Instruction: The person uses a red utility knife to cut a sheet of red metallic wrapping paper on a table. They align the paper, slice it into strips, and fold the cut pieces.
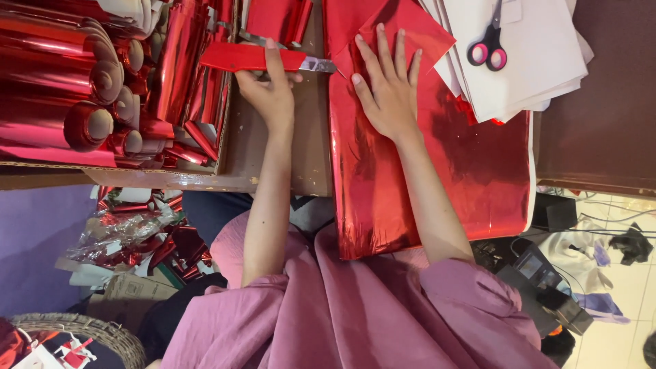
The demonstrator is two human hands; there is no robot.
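While your right hand (389, 89) lies flat on the red foil sheet (424, 178) with its fingers spread wide, the sheet is pinned to the counter (273, 160). That is likely why the palm presses there: slick foil slides easily, and an open hand spreads the hold over more of it. The sheet runs from under your fingertips back along your forearm and hangs over the counter's near edge toward your lap. A folded corner lies just beyond your fingers.

Your left hand (272, 89) is closed around a red utility knife (256, 59), index finger laid over the handle to steady it. The metal blade end (318, 65) points toward your right hand and meets the foil's edge just beside your right thumb. That seems to keep the tip close to the held-down spot, where the foil cannot lift.

To the outside of your left hand, rolls of red foil (61, 82) are packed in a cardboard box (225, 130), within reach. Beyond and outside your right hand, a stack of white paper (540, 75) overlaps the sheet's far corner. Pink-handled scissors (486, 49) rest on top of it, well apart from both hands. Below the counter on your left-hand side lie crumpled foil scraps (130, 236) and a woven basket (82, 331).
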